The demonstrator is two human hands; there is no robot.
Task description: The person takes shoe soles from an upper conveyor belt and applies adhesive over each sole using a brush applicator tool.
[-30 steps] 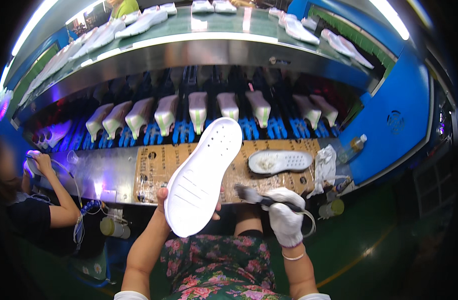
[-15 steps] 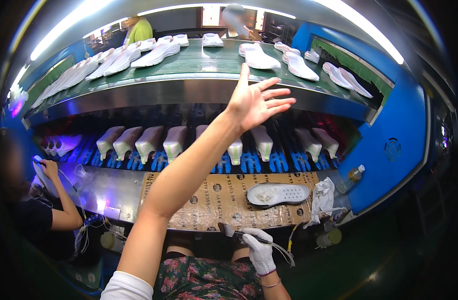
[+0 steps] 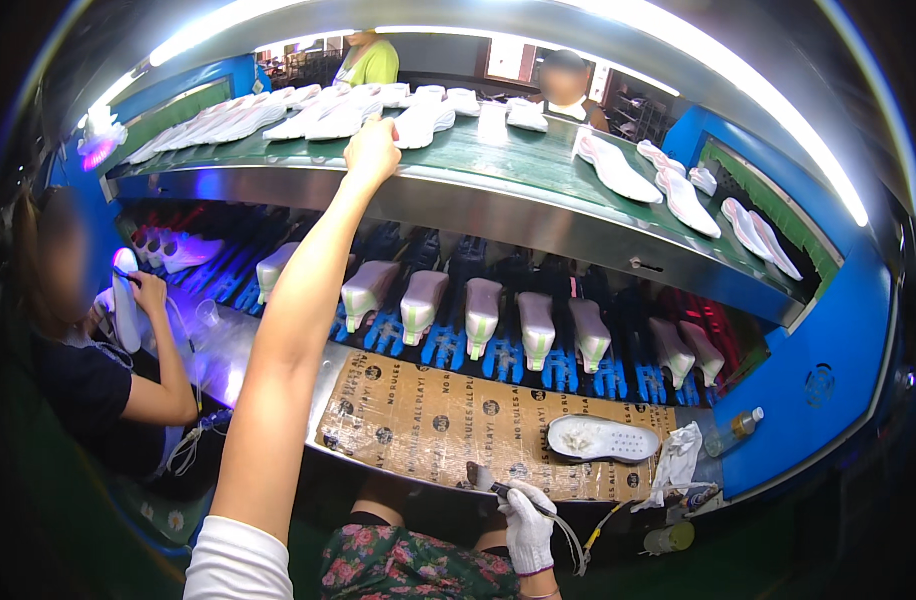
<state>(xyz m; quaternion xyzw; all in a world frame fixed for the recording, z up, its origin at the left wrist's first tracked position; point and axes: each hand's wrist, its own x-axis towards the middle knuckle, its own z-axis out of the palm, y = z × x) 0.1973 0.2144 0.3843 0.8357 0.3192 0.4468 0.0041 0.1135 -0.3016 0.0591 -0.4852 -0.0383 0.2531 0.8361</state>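
Observation:
My bare left hand [image 3: 372, 155] reaches far out to the front edge of the green conveyor belt [image 3: 518, 160]. Its fingers are closed at the near end of a white shoe sole [image 3: 425, 122], which still rests on the belt; the fingertips are partly hidden. In a white knitted glove, my right hand [image 3: 529, 530] grips a brush [image 3: 490, 480] with a dark handle and thin tubing trailing from it. The brush head is over the front edge of the cardboard [image 3: 418, 425]. A grey-white sole [image 3: 603, 439] with a dark rim lies on the cardboard's right part.
Below the belt, several pale lasted shoe uppers [image 3: 483, 315] stand heel-out on blue holders. A crumpled white cloth [image 3: 675, 462] and a clear bottle [image 3: 735, 430] are at the right. At the left, a co-worker's hand [image 3: 150, 292] works on a sole. More white soles [image 3: 618, 170] line the belt.
The view has swung left. My left hand has gone from spread open above the belt's edge to closed at a white sole farther left. The right hand keeps hold of the brush.

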